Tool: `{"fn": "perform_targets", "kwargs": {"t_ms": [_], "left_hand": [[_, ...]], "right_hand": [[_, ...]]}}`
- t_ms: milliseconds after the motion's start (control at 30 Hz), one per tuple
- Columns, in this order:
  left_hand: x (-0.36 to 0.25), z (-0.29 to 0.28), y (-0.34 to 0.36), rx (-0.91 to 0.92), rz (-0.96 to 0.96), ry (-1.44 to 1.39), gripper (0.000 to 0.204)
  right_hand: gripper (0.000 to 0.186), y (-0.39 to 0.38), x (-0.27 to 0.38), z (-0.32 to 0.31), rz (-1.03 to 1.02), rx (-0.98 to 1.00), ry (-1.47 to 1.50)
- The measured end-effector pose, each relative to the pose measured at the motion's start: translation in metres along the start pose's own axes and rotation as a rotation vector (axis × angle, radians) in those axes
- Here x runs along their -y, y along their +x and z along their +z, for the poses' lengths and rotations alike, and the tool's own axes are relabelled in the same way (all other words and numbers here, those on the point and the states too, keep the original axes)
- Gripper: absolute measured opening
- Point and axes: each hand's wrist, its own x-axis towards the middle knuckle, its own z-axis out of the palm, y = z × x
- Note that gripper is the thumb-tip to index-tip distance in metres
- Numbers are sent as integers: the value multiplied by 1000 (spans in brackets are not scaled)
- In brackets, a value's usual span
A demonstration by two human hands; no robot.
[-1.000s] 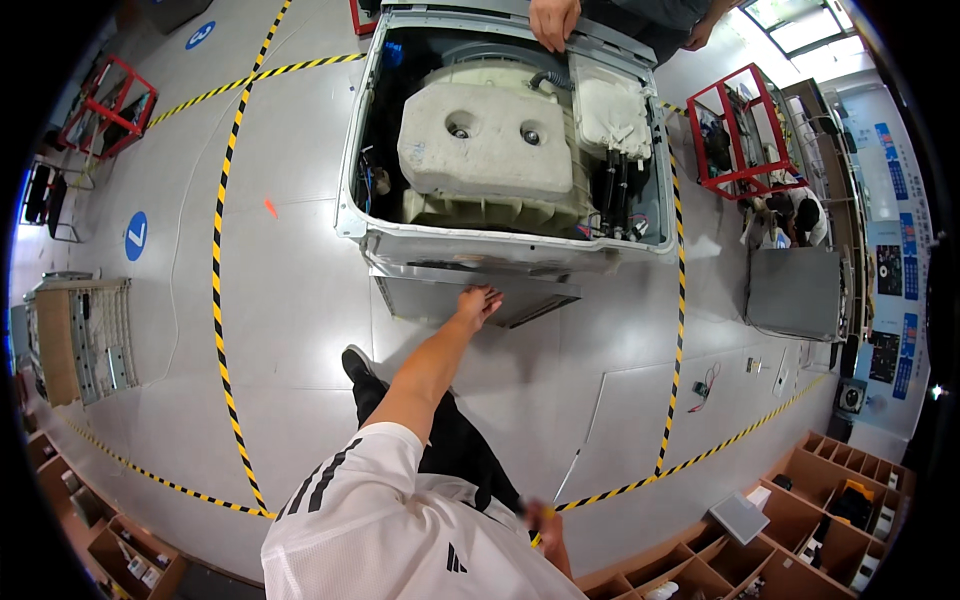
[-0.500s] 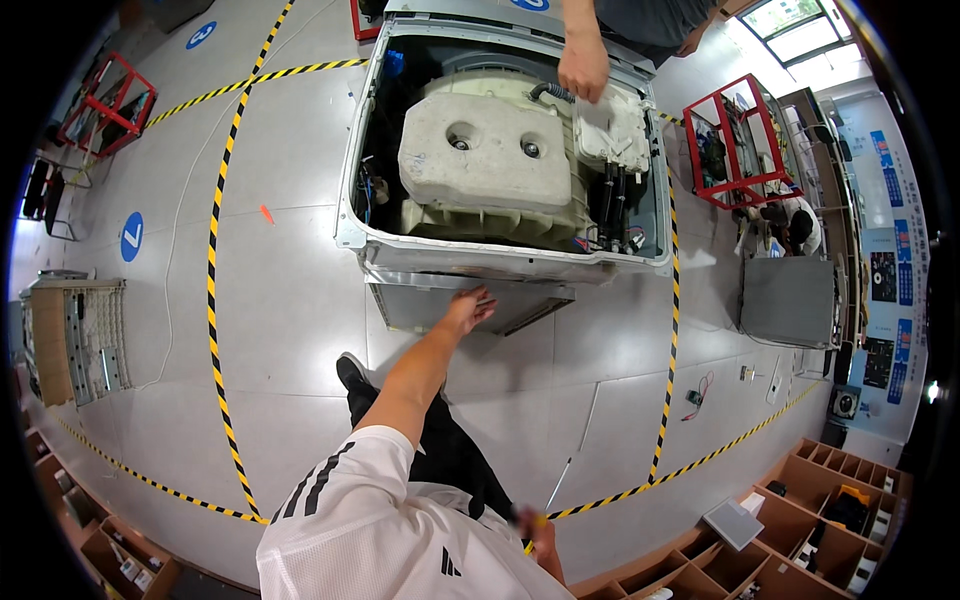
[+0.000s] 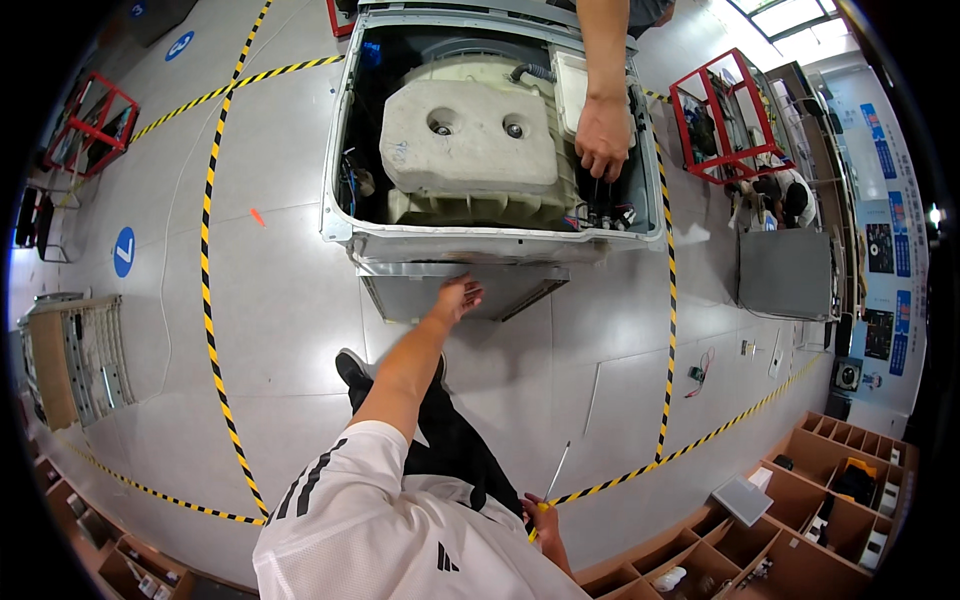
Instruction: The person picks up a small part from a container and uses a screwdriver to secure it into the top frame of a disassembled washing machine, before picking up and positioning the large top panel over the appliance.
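Note:
Before me stands a washing machine with its top off; its cabinet rim (image 3: 450,238) surrounds a pale tub carrying a concrete counterweight (image 3: 470,150). My left hand (image 3: 459,298) is in front of the grey front panel (image 3: 410,298), fingers apart and slightly bent; whether it touches the panel I cannot tell. Low by my right side, my right hand (image 3: 543,522) grips a screwdriver (image 3: 558,472) by its yellow handle, long shaft pointing up and away. A co-worker's hand (image 3: 604,140) reaches into the cabinet's front right corner, fingers down at dark parts and wires, partly hiding the white plastic box (image 3: 569,90).
Yellow-black tape (image 3: 207,300) marks the floor on both sides. Red frames (image 3: 730,115) and a grey cabinet (image 3: 785,275) stand to the right. Brown compartment shelving (image 3: 790,505) fills the lower right. A slatted crate-like frame (image 3: 80,360) is at the left.
The co-worker's hand has moved from the back of the white box toward me, down into the front right corner. My right hand's screwdriver shows more clearly. The view has shifted slightly.

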Motion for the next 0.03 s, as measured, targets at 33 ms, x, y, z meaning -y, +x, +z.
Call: {"fn": "perform_targets", "kwargs": {"t_ms": [33], "left_hand": [[0,-2,1,-1,-7,2,35]], "right_hand": [[32,-2,-3,1,4,-1,5]]}}
